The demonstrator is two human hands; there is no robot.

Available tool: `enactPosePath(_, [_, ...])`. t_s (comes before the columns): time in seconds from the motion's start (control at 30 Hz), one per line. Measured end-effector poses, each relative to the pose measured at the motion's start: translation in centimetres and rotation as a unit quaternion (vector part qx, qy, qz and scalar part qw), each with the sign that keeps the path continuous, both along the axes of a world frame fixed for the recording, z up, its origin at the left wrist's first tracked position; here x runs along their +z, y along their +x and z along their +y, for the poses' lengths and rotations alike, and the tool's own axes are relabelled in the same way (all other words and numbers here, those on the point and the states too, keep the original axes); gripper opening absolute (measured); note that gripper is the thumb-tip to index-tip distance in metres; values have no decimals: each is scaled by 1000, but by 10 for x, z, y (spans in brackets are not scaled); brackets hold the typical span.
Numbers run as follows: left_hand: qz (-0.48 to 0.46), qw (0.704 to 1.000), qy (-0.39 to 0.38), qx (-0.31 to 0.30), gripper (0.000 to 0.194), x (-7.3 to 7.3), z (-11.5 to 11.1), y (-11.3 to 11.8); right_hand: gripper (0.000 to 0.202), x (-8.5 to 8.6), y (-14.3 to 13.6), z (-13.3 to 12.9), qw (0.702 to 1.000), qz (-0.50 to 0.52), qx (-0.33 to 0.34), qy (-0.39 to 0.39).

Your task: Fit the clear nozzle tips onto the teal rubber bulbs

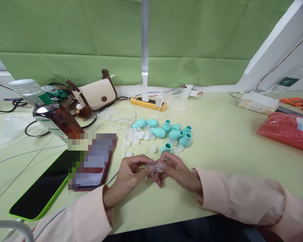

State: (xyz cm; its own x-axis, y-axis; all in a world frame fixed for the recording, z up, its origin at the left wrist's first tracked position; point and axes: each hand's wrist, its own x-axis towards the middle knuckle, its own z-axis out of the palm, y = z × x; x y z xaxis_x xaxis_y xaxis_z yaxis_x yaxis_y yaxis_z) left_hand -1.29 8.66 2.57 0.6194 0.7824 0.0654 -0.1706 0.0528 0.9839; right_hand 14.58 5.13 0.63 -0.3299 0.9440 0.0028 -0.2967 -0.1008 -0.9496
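Near the table's front edge, my left hand (135,173) and my right hand (175,169) meet, both closed on a small clear plastic piece (157,167) between thumbs and fingers. Its far parts are hidden by the fingers. Just beyond my right hand stands a turquoise bulb-shaped piece (166,149) with its round opening up. Several more turquoise bulbs (158,132) lie or stand behind it. Whitish translucent caps (138,135) are heaped to their left, and a clear short tube (178,149) lies beside the nearest bulb.
Two phones (44,183) (96,164) and a bottle of brown liquid (58,121) are on the left. A cream bag (98,94), white cables and a yellow power strip (147,103) are behind. A red plastic package (288,131) and a box (257,103) lie right.
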Motion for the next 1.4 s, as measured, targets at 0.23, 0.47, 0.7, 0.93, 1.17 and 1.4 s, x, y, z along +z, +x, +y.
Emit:
enactPosePath(0.23, [-41, 994, -83, -55, 16, 3, -3, 2, 30, 1, -1, -1, 1000, -2, -19, 15])
enactPosePath(0.47, [-29, 994, -95, -36, 13, 3, -4, 0, 30, 0, -1, -1, 999, -2, -19, 28])
enactPosePath(0.7, [-28, 997, -57, -39, 7, 2, -3, 0, 25, -5, 0, -6, 994, -64, -45, 81])
enactPosePath(0.93, [7, 994, -69, 80, 9, 4, 3, -3, 37, 5, 18, -12, 800, -311, -217, 465])
enactPosePath(1.17, [45, 982, -45, 177, 23, -2, 6, -3, 70, 10, 27, 7, 571, -590, -329, 466])
enactPosePath(1.4, [35, 980, -24, 195, 25, 2, 4, -1, 51, 2, 24, 7, 540, -696, -244, 406])
